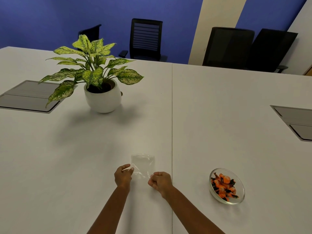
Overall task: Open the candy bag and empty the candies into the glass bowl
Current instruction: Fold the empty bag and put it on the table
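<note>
A clear plastic candy bag (143, 164) lies flat on the white table, and nothing shows inside it. My left hand (123, 176) pinches its near left corner between thumb and fingers. My right hand (160, 182) pinches the near right corner. To the right stands a glass bowl (239, 184) holding several orange-and-black wrapped candies (223, 185).
A potted plant in a white pot (103, 97) stands at the far left. Grey cable hatches sit in the table at the left (28, 97) and right (295, 122). Black office chairs (146, 38) line the far edge. A seam (172, 115) runs down the table's middle.
</note>
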The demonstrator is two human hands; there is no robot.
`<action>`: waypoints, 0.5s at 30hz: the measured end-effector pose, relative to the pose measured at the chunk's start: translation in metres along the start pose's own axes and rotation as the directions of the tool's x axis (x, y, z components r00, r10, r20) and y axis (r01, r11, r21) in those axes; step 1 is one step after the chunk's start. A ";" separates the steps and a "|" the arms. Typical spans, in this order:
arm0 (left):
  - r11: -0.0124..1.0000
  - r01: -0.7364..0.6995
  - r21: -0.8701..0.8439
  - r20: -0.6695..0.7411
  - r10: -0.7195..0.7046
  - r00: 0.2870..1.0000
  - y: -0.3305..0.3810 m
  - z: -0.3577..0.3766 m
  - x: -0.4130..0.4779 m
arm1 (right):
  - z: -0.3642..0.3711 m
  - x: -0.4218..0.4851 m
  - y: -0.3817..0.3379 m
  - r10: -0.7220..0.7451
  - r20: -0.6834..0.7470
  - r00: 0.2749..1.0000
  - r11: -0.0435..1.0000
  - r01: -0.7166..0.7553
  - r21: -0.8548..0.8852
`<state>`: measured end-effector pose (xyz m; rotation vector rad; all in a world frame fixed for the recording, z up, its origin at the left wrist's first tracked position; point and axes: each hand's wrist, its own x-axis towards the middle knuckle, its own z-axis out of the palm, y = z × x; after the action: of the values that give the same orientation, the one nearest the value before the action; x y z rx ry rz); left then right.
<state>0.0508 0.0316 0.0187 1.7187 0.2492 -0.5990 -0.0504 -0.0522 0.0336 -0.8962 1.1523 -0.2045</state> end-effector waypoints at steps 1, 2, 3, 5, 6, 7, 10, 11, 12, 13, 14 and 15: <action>0.999 -0.013 0.053 -0.004 0.013 1.000 -0.001 -0.002 0.001 | 0.000 0.001 0.004 -0.010 -0.002 1.000 0.999 0.010 -0.045; 0.992 -0.033 0.122 -0.007 0.034 0.999 -0.001 -0.003 0.001 | 0.000 0.003 0.007 -0.021 -0.005 1.000 0.996 0.020 -0.086; 0.976 -0.066 0.205 -0.007 0.069 0.998 -0.002 -0.004 0.001 | 0.000 0.003 0.009 -0.031 -0.011 0.999 0.990 0.029 -0.140; 0.899 -0.174 0.403 0.020 0.181 0.983 -0.002 -0.005 -0.002 | -0.001 0.000 0.012 -0.105 -0.014 0.994 0.917 0.092 -0.388; 0.827 -0.247 0.505 0.048 0.258 0.965 -0.002 -0.006 -0.004 | -0.001 -0.001 0.013 -0.174 0.009 0.985 0.811 0.148 -0.566; 0.732 -0.332 0.595 0.098 0.344 0.934 -0.003 -0.007 -0.006 | -0.002 -0.001 0.015 -0.247 0.045 0.968 0.663 0.203 -0.720; 0.329 -0.572 0.752 0.416 0.437 0.798 -0.009 -0.007 -0.005 | 0.000 -0.007 0.018 -0.406 0.162 0.900 0.299 0.298 -0.907; 0.205 -0.615 0.761 0.516 0.383 0.766 -0.012 -0.006 -0.003 | 0.001 -0.009 0.019 -0.429 0.204 0.880 0.206 0.315 -0.927; 0.114 -0.636 0.763 0.580 0.312 0.752 -0.013 -0.005 -0.001 | 0.002 -0.008 0.021 -0.433 0.250 0.866 0.126 0.333 -0.934; 0.054 -0.641 0.765 0.612 0.246 0.751 -0.015 -0.003 0.000 | 0.003 -0.007 0.023 -0.412 0.297 0.861 0.067 0.354 -0.933; 0.017 -0.642 0.767 0.626 0.198 0.754 -0.017 -0.001 0.002 | 0.003 -0.005 0.025 -0.379 0.336 0.862 0.019 0.370 -0.929; -0.008 -0.642 0.767 0.634 0.166 0.755 -0.018 0.000 0.003 | 0.003 -0.004 0.027 -0.335 0.364 0.869 -0.018 0.380 -0.925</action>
<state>0.0450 0.0355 0.0019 2.7156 -1.3150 -0.6244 -0.0578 -0.0310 0.0178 -2.5157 0.8608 0.2823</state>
